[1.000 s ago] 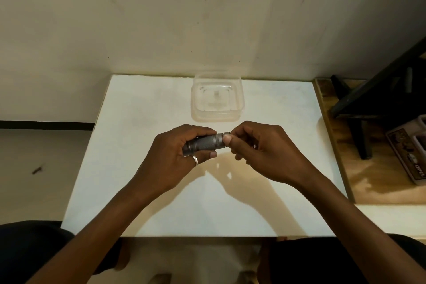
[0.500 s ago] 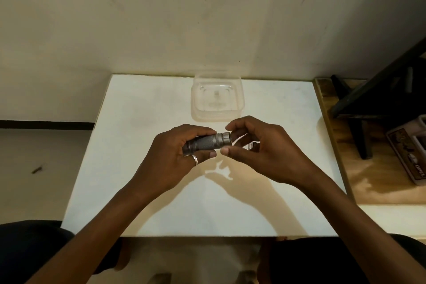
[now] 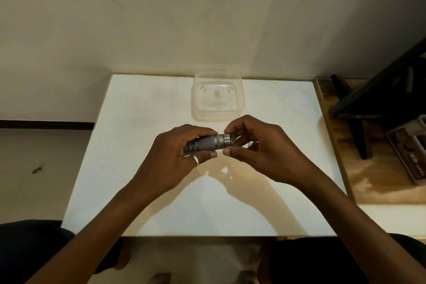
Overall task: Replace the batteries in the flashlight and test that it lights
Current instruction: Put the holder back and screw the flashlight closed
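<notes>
Flashlight [image 3: 208,144] held crosswise in the air over the middle of the white table [image 3: 138,191]: grey, knurled on the barrel, ringed end pointing right.

Farthest left, left hand [image 3: 175,152], forearm running up from the lower left, back of the hand uppermost. Fingers wrapped over the top of the barrel, thumb tucked beneath, closed firmly around the left half. Silver ring [image 3: 196,160] on one digit, showing just under the barrel.

At the middle, behind both hands and close to the wall, clear plastic container [image 3: 217,97] standing on the table. Faint moulded marks on its base, too small to read.

Next, right hand [image 3: 260,147], forearm running up from the lower right, wrist bent inward. Forefinger tip on top of the ringed end, thumb tip just under it, pinching that end lightly. Remaining fingers curled loosely behind.

Further right, past the table's edge, wooden surface [image 3: 345,168] carrying a black stand [image 3: 368,108] and a pale box [image 3: 412,152], cut off by the frame. Dark label on the box with light lettering running sideways. Looks something like "OPEL", but too blurred to be sure.
</notes>
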